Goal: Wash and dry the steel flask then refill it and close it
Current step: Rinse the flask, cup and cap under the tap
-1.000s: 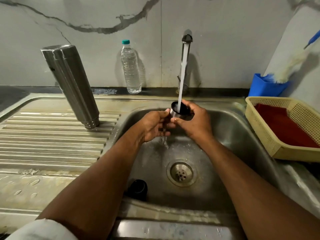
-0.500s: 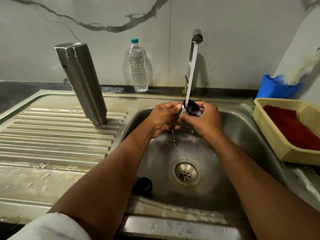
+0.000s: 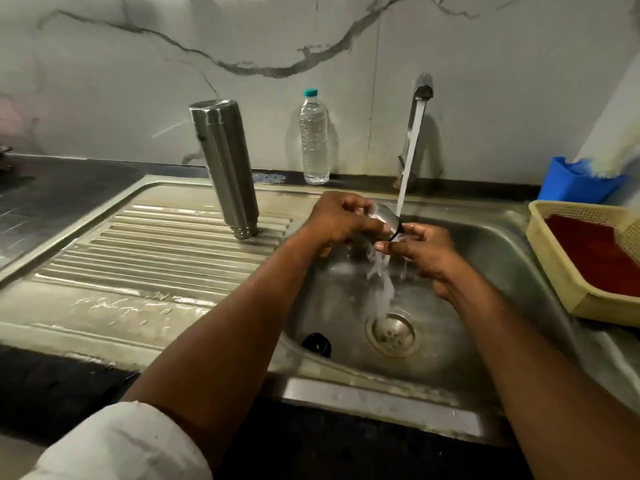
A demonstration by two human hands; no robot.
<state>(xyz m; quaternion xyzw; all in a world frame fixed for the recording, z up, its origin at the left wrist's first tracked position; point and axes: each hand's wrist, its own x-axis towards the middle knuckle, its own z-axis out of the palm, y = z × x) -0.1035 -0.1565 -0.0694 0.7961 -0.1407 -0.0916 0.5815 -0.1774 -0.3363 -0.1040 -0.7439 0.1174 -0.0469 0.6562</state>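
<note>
The flask (image 3: 225, 171) stands upside down on the draining board (image 3: 138, 258), apparently washed. Under the running tap (image 3: 420, 91), the left hand (image 3: 341, 221) grips its steel cap (image 3: 384, 218) while the right hand's (image 3: 420, 254) curled fingers pinch the rim. Drying, refilling and closing remain.

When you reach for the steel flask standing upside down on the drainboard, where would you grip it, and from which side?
Probably round the mid-body of the steel flask, coming from its right, sink-facing side. It stands mouth-down on the ribbed drainboard; the wall is a plain cylinder, and a mid-height grip should keep it from tipping.
</note>
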